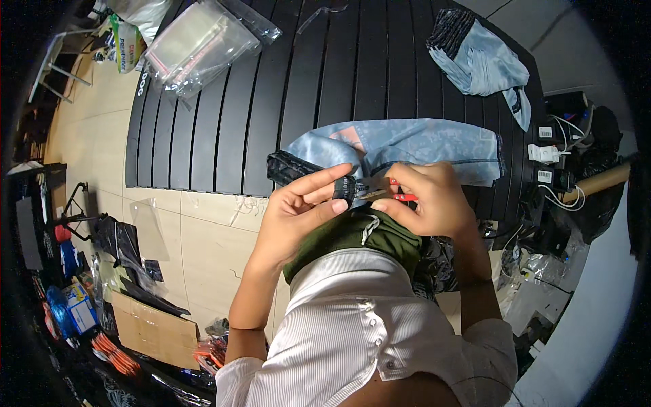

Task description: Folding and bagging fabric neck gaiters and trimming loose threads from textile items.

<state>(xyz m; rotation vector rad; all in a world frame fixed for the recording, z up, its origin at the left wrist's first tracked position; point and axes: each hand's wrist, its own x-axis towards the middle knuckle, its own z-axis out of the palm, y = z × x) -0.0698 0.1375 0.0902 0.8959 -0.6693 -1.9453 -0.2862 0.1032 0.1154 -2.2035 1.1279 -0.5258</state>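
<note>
A light-blue patterned garment (441, 146) with a dark band lies along the table's near edge. My left hand (298, 207) pinches a piece of its black band (344, 191) between thumb and fingers. Closed around small red-handled thread snips (405, 197), my right hand (434, 200) points the blades left, close to the band. Whether the blades touch the fabric is hard to make out. A similar blue garment (481, 57) with a black ribbed band lies bunched at the table's far right.
The black slatted table (271, 88) spreads ahead of me. Clear plastic bags (203, 51) lie at its far left. White plugs and cables (544, 154) crowd its right edge, near a cardboard tube (603, 184). On the floor at left are cardboard (152, 329) and assorted packages.
</note>
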